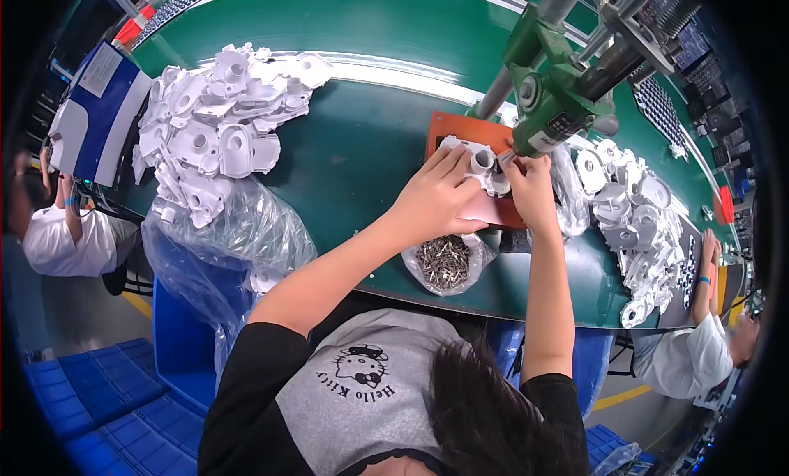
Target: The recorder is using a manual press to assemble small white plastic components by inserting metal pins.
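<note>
White plastic part (481, 165) pinned by both hands near the orange plate's (460, 131) edge.

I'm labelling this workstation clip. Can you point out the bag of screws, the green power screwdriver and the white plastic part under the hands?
bag of screws (445, 262), head view, on the screw heap.
green power screwdriver (557, 98), head view, on its green body.
white plastic part (481, 159), head view, on its round collar.

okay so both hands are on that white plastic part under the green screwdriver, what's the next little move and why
Probably bring the green screwdriver down onto the white plastic part. The left hand presses it flat on the orange fixture, the right hand is at the driver tip, and the tip sits right beside the part.
</note>
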The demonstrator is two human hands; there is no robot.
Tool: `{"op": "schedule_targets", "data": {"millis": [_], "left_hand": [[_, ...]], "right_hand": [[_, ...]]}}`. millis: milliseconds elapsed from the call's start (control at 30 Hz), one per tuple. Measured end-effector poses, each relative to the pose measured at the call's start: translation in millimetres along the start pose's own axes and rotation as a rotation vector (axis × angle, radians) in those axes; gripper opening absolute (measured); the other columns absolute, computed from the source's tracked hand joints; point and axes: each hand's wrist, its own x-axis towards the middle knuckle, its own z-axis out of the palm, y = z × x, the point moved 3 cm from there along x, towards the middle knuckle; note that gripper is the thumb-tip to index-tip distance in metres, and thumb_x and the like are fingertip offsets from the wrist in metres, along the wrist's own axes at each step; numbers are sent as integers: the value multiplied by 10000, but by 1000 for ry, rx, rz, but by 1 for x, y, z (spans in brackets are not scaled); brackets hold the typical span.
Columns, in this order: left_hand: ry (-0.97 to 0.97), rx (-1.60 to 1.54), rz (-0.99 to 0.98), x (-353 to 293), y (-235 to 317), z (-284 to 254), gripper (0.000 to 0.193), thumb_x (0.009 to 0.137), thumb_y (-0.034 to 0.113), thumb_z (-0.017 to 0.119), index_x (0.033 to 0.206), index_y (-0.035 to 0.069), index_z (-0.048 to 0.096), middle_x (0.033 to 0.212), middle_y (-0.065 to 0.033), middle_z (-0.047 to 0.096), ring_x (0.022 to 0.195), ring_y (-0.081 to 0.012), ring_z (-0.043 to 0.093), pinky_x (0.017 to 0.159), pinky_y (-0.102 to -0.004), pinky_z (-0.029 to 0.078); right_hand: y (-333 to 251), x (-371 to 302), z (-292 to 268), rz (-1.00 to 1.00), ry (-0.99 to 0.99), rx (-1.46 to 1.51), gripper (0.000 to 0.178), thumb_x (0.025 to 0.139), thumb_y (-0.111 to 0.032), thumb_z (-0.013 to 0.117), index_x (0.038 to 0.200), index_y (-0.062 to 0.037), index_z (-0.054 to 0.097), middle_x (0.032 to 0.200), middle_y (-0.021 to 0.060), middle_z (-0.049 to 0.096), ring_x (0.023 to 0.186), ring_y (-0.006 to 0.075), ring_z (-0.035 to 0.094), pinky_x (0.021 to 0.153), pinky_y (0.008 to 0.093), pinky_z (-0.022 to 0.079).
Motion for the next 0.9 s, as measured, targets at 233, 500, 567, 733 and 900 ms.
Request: {"op": "schedule_targets", "data": {"millis": [233, 500, 567, 733, 900], "left_hand": [[-29, 12, -37, -1, 0, -3, 525, 621, 406, 784, 896, 8, 580, 1200, -250, 546, 1170, -383, 502, 1044, -485, 364], [1, 0, -35, -2, -2, -1, 509, 655, 412, 764, 909, 6, 591, 1181, -230, 566, 1157, -369, 517, 1032, -479, 375], [14, 1, -34, -2, -4, -1, 492, 680, 410, 749, 913, 6, 593, 1177, -227, 570, 1152, -367, 521, 1026, -478, 380], [42, -6, -42, -2, -3, -2, 378, 783, 357, 674, 911, 10, 594, 1165, -218, 580, 1140, -363, 530, 1013, -474, 388], [98, -36, -36, -4, -6, 3, 353, 790, 340, 647, 881, 3, 597, 1117, -243, 591, 1102, -362, 548, 1012, -470, 388]], "right_hand": [[5, -2, 5, -52, -77, -169, 259, 836, -147, 627, 1019, 34, 603, 1185, 174, 523, 1077, 324, 445, 973, 386, 342], [-9, -14, 7, -120, 162, -414, 375, 797, -200, 670, 1082, -8, 522, 1143, 161, 493, 1090, 344, 445, 914, 469, 322], [-15, -20, 5, -123, 180, -460, 326, 801, -199, 668, 1036, -14, 539, 1125, 158, 505, 1076, 339, 457, 908, 462, 326], [-20, -43, 1, -240, 336, -359, 196, 798, -168, 670, 904, -31, 578, 1069, 140, 534, 1013, 321, 486, 890, 438, 340], [-47, -103, 11, -481, -36, -266, 132, 682, -78, 712, 783, -70, 628, 888, 67, 541, 870, 269, 501, 777, 378, 383]]}}
